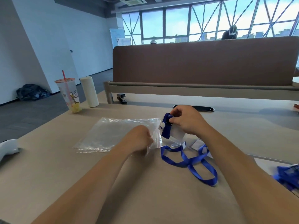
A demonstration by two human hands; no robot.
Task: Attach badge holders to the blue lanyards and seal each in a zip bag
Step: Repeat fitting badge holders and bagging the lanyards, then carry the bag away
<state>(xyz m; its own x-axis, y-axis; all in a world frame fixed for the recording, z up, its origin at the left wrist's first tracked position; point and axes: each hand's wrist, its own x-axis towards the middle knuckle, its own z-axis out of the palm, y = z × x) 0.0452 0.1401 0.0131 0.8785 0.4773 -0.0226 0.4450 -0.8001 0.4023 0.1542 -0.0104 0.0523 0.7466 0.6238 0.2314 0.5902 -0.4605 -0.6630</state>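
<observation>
one view only, head camera, looking down over a tan desk (48,175).

item, left hand (142,136): fingers pinched narrow on the mouth edge of a clear zip bag (116,135). the bag lies flat on the desk left of centre, its mouth turned toward the right.

item, right hand (186,122): fingers closed around a folded blue lanyard (165,128) with its badge holder (177,134), held just beside the bag mouth, above the desk.

item, second blue lanyard (191,162): loose loops on the desk, directly under and nearer than the right hand; small white pieces lie beside it, too blurred to name.

risks, as judged: the bag mouth looks barely parted, so the bundle may snag on the lip; a strap fold could spring loose and trail out across the seal; the loose lanyard could get dragged in along with it.

room: open desk to the near side and left of the bag. drink cup with straw (69,96) and white cylinder (89,92) stand well apart at the far-left edge. brown divider panel (202,65) closes the far side. more blue lanyards (289,175) at the right edge limit sweep that way.
</observation>
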